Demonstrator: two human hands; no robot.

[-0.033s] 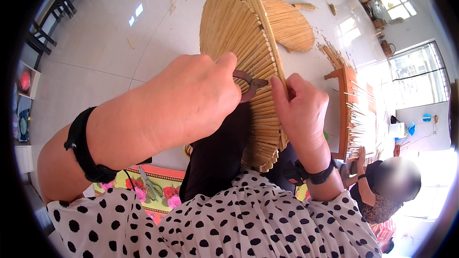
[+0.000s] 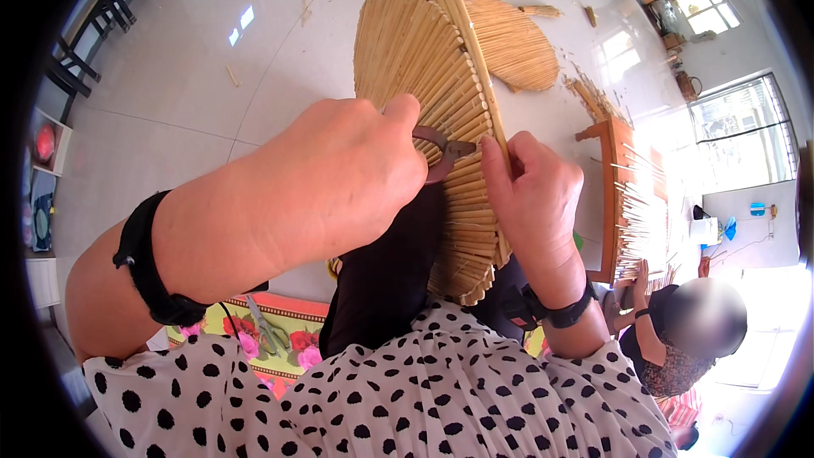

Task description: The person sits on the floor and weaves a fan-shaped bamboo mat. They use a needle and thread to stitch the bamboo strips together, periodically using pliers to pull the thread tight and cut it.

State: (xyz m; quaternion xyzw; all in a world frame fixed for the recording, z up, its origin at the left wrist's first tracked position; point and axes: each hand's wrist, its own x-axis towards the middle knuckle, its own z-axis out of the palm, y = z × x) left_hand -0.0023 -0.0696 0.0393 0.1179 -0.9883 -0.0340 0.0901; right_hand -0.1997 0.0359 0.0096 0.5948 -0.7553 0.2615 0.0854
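Observation:
A large woven straw fan (image 2: 415, 51) with a pale central rib lies tilted across my lap, over my dark trousers (image 2: 381, 271). My left hand (image 2: 339, 178) is closed around brown metal pliers (image 2: 441, 148), whose jaws touch the fan near the rib. Just to the right, my right hand (image 2: 530, 195) pinches the rib and the edge of the fan between thumb and fingers. Both wrists wear black bands.
A second woven fan (image 2: 513, 42) lies on the tiled floor beyond. At the right stands a wooden frame (image 2: 610, 195) holding several thin sticks. Another person (image 2: 678, 331) sits at the lower right. Scissors (image 2: 264, 332) lie on a floral mat (image 2: 292, 314). Dark chairs (image 2: 102, 8) stand at the upper left.

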